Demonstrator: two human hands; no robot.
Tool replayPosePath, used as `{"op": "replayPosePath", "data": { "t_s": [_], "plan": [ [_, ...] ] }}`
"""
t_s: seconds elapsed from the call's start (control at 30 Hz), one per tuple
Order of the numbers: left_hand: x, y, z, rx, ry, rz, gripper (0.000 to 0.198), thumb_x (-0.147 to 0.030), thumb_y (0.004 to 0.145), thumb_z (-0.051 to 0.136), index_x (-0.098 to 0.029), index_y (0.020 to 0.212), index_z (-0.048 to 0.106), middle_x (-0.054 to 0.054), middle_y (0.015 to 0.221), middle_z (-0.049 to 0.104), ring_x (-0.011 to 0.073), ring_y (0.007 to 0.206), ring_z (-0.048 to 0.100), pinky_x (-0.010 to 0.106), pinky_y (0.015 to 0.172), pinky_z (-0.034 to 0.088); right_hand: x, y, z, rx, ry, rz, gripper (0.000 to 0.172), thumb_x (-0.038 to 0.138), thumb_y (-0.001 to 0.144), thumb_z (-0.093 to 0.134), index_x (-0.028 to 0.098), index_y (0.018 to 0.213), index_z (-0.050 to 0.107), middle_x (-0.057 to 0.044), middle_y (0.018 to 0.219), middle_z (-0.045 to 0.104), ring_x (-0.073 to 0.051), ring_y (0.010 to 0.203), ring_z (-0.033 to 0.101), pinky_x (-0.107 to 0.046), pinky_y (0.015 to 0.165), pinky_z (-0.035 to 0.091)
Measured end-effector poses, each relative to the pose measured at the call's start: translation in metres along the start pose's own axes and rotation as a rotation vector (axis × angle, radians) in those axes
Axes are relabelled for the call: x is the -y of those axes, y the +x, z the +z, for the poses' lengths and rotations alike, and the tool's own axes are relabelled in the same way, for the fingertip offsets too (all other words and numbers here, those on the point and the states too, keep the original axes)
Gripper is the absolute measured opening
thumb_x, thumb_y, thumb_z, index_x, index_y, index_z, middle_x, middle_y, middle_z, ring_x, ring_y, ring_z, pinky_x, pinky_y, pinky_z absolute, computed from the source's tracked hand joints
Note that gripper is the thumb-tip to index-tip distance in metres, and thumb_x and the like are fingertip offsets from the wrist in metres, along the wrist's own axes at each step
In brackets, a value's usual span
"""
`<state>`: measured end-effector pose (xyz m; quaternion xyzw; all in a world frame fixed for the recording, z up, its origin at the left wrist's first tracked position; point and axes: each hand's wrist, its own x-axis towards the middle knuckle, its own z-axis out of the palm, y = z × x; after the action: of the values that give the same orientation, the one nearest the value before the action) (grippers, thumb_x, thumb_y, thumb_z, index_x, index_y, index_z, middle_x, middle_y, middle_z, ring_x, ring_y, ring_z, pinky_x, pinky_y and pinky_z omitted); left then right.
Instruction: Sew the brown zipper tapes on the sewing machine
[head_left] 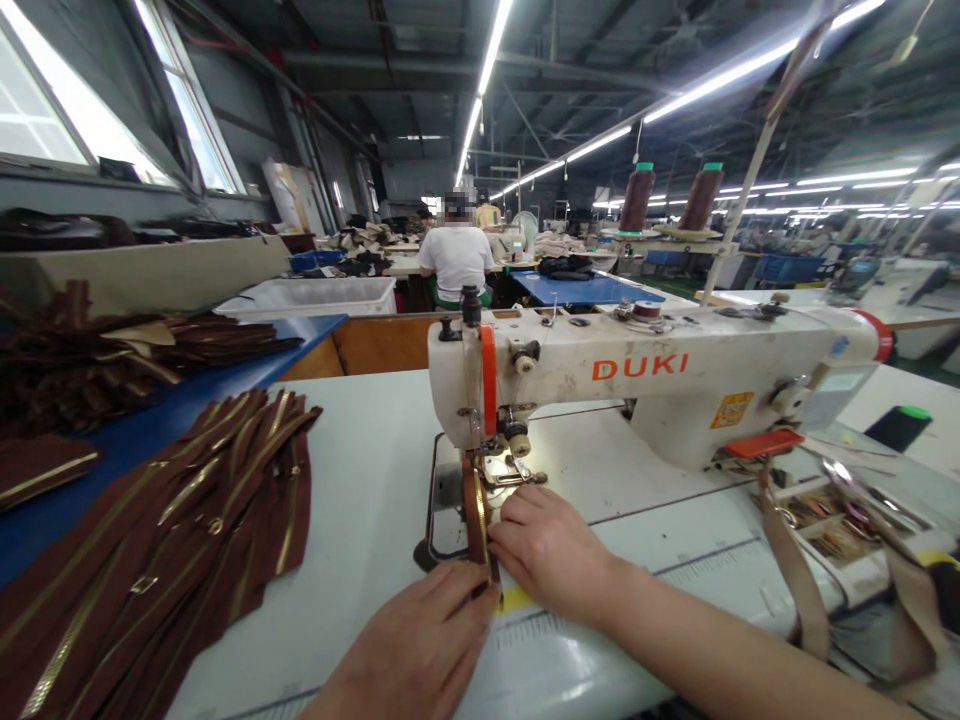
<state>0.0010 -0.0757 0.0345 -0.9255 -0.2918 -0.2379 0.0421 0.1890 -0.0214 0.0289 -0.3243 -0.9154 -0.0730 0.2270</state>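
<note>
A brown strip with a gold zipper [478,510] runs under the needle area of the white sewing machine [555,360]. My left hand [424,635] has its fingers closed on the strip's near end, at the table's front. Beside the strip, nearer the needle, my right hand [551,550] presses curled fingers against its right edge. The fingertips of both hands are partly hidden. Many more brown zipper strips [195,520] lie in a loose pile on the left of the pale table [360,430].
On the blue table [142,440] at left lie more brown pieces. A small parts tray [832,520] with scissors and hanging tan straps [795,570] is at right. Thread cones [637,200] stand behind the machine. A person in a white shirt [456,260] sits ahead.
</note>
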Motion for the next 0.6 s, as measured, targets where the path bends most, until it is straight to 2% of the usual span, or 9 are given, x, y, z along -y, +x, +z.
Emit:
{"op": "replayPosePath", "data": {
  "t_s": [0.37, 0.6],
  "plan": [
    [-0.0010, 0.0037, -0.0025, -0.014, 0.022, -0.020, 0.028, -0.008, 0.086, 0.039, -0.018, 0.100, 0.060, 0.006, 0.097, 0.065, 0.0179, 0.087, 0.062, 0.028, 0.080, 0.055, -0.0009, -0.0007, 0.0034, 0.021, -0.020, -0.002, 0.019, 0.017, 0.088, 0.052, 0.017, 0.070, 0.060, -0.003, 0.074, 0.059, -0.019, 0.077, 0.048, -0.032, 0.072, 0.036],
    [0.0034, 0.0058, -0.0036, 0.033, 0.062, -0.029, 0.031, -0.009, 0.087, 0.038, -0.019, 0.107, 0.060, 0.007, 0.102, 0.067, 0.0199, 0.093, 0.062, 0.032, 0.085, 0.054, -0.0063, 0.0059, 0.0027, 0.043, -0.027, 0.015, 0.017, 0.017, 0.087, 0.054, 0.017, 0.072, 0.060, -0.003, 0.076, 0.060, -0.019, 0.080, 0.049, -0.032, 0.074, 0.036]
  ]
}}
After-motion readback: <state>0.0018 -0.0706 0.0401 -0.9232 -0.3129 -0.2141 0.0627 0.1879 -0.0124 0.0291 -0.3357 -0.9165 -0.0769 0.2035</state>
